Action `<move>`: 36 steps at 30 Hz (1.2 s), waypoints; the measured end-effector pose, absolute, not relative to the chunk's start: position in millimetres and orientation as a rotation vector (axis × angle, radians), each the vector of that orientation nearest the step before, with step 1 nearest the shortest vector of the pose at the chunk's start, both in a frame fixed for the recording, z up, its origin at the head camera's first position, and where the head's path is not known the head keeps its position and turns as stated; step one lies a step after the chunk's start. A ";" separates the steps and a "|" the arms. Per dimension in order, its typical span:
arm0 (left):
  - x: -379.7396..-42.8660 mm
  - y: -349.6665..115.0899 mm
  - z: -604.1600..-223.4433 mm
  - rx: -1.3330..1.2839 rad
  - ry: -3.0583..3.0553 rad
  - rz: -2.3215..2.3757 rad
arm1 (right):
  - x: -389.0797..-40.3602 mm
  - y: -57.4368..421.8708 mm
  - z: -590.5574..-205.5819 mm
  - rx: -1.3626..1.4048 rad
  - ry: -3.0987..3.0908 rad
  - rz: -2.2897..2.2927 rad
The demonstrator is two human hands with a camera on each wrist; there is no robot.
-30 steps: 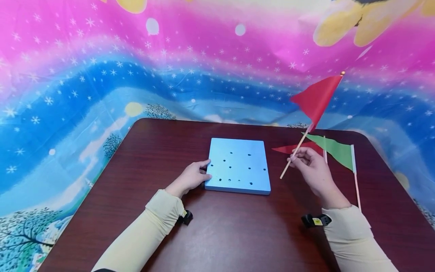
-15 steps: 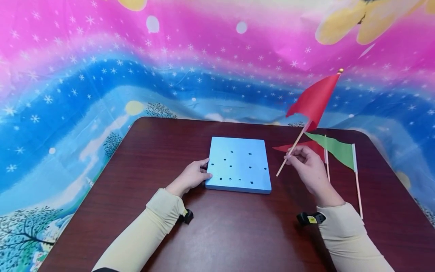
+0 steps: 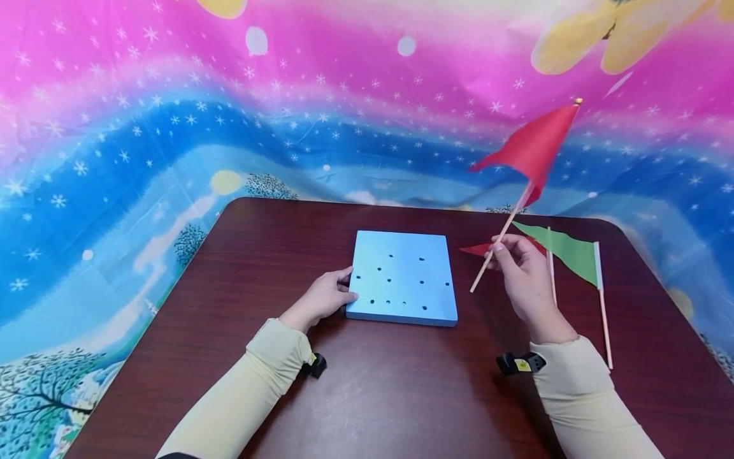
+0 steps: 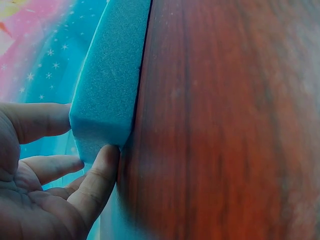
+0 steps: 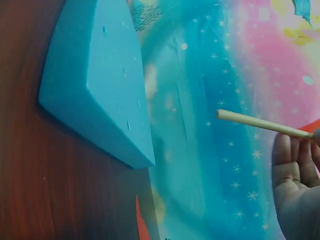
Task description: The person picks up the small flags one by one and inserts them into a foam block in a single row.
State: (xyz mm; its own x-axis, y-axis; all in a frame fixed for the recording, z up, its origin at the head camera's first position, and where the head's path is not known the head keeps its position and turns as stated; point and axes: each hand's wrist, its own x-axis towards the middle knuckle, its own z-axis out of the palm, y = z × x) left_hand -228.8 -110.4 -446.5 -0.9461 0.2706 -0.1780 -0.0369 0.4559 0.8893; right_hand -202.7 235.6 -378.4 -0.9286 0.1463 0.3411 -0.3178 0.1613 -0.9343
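A square blue foam block [image 3: 404, 245] with several small holes in its top lies on the table. My left hand [image 3: 320, 297] holds it at its left edge. The left wrist view has the thumb at the block's [image 4: 107, 75] upper edge and a fingertip low on its side, near the tabletop. My right hand [image 3: 529, 280] pinches the wooden stick of a red triangular flag [image 3: 536, 140] between thumb and fingers. The flag tilts to the upper right. Its bare lower end [image 5: 225, 115] points down toward the block and is apart from it.
A green flag [image 3: 573, 254] and a second red flag [image 3: 474, 250] lie on the dark wood table [image 3: 275, 255] at the right, the red one partly behind my right hand. A patterned pink and blue cloth [image 3: 321, 121] hangs behind the table.
My right hand has moved left and then slightly up with the red flag, whose cloth has swung out to the left. My left hand and the foam block stay in place.
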 end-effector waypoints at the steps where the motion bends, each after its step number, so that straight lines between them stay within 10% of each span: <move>1: -228.9 -110.6 -446.6 0.202 2.417 1.486 | -203.8 234.5 -378.0 0.143 -2.038 1.874; 36: -229.9 -109.5 -447.8 0.171 2.426 1.467 | -229.8 182.8 -387.2 0.081 -2.055 2.023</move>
State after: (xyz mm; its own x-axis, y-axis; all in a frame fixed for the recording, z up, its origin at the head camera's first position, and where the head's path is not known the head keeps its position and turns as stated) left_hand -229.9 -109.5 -447.8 -0.9478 0.2539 -0.1929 -0.0529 0.4713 0.8804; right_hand -229.8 182.8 -387.2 -0.9656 0.1388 0.2200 -0.2178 0.0310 -0.9755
